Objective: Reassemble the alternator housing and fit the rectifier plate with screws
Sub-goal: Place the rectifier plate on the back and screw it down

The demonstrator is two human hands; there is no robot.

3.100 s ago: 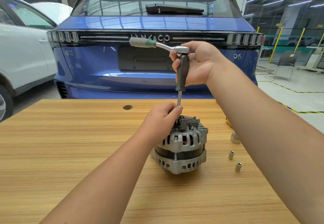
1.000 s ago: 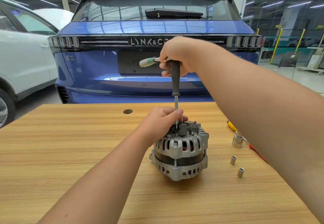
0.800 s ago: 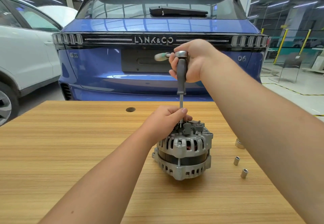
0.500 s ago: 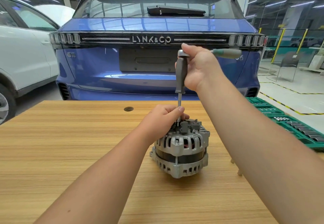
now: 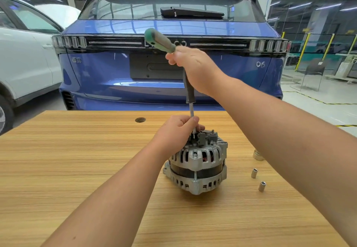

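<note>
Two hands work one tool over the wooden table [image 5: 58, 169]. Far left, beyond the table edge, stands a white car [image 5: 23, 59], and a small round hole [image 5: 140, 120] marks the tabletop toward its far side. Behind it all sits a blue car [image 5: 108, 73].

Moving right, the left hand [image 5: 176, 131] comes in from the near left, its fingers curled so that fingertip and thumb pinch the thin metal shaft [image 5: 191, 109] just above where it meets the alternator [image 5: 197, 161]. That unit stands near the table's middle, its grey housing halves closed together with a dark band between them, the rectifier plate [image 5: 204, 138] on top. The screw under the bit is hidden by the fingers, so how far it is seated cannot be told.

Above, the right hand [image 5: 193, 69] wraps its fingers around the head of a ratchet [image 5: 160, 40] whose green grip points up and to the far left; the black driver handle [image 5: 189, 90] hangs beneath the palm.

This looks like the screw-fitting step: the housing appears assembled and a plate screw is being driven. The next move likely calls for swinging the ratchet while the left hand keeps the shaft upright, so the bit does not slip off.

Right of the alternator, three small sockets [image 5: 254, 173] lie apart on the table.
</note>
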